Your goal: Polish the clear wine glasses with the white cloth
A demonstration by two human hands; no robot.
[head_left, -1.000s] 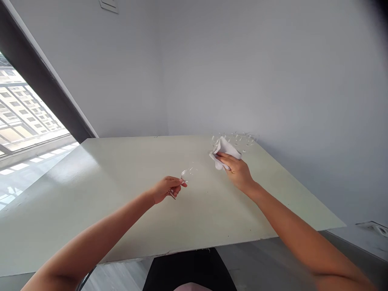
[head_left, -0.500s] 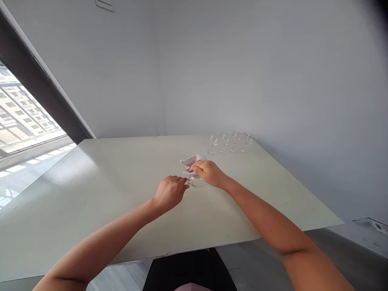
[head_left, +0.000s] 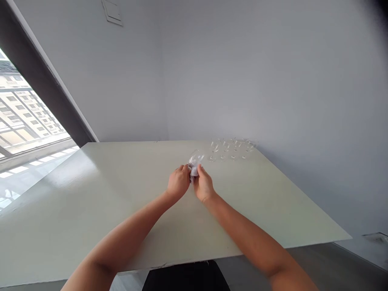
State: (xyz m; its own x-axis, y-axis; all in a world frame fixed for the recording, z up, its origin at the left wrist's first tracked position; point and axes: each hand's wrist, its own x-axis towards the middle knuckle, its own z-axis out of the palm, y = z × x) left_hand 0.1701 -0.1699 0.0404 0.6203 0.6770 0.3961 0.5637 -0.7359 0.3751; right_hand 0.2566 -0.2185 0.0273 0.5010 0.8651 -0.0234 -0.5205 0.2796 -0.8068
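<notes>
Over the middle of the table, a clear wine glass is tilted with its bowl pointing up and away from me. My left hand is closed around the stem end of the glass, and its fingers hide the foot. Close beside it, my right hand pinches a white cloth pressed against the lower part of the glass. Part of the cloth is hidden between the two hands.
Several stemmed wine glasses stand grouped at the table's far right corner, just beyond my hands. The pale table meets a grey wall behind. At the left is a window.
My right hand has drawn the cloth nearer and lower, from over the bowl to the stem side. My left hand has moved right and slightly away, and the glass now points upward.
</notes>
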